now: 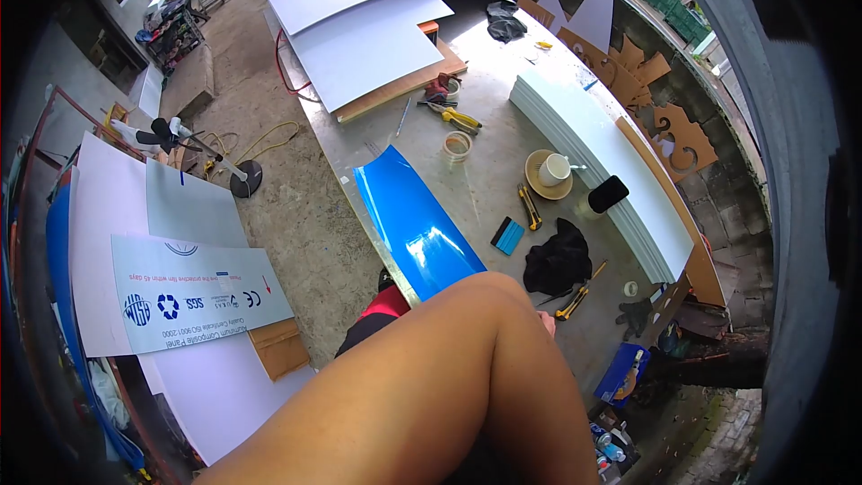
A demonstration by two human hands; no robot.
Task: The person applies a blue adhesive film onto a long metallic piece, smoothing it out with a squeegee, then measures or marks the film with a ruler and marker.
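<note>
A bent bare arm (422, 359), apparently my left, fills the lower middle of the head view, its elbow over the table; my left hand is out of view. Past the elbow, a small part of my right hand (547, 322) shows beside a yellow utility knife (572, 304). The arm hides its fingers, so a grip cannot be made out. A crumpled black cloth (558, 258) lies beyond that knife. A glossy blue sheet (417, 224) runs along the table's left edge, partly behind the arm. Nearby are a blue squeegee (507, 236) and another utility knife (530, 207).
A cup (554, 171) on a saucer, a tape roll (456, 147) and yellow pliers (457, 118) lie on the metal table (422, 148). Stacked white strips (611, 180) line its right side; white panels (368, 45) cover the far end. A fan (242, 175) stands left.
</note>
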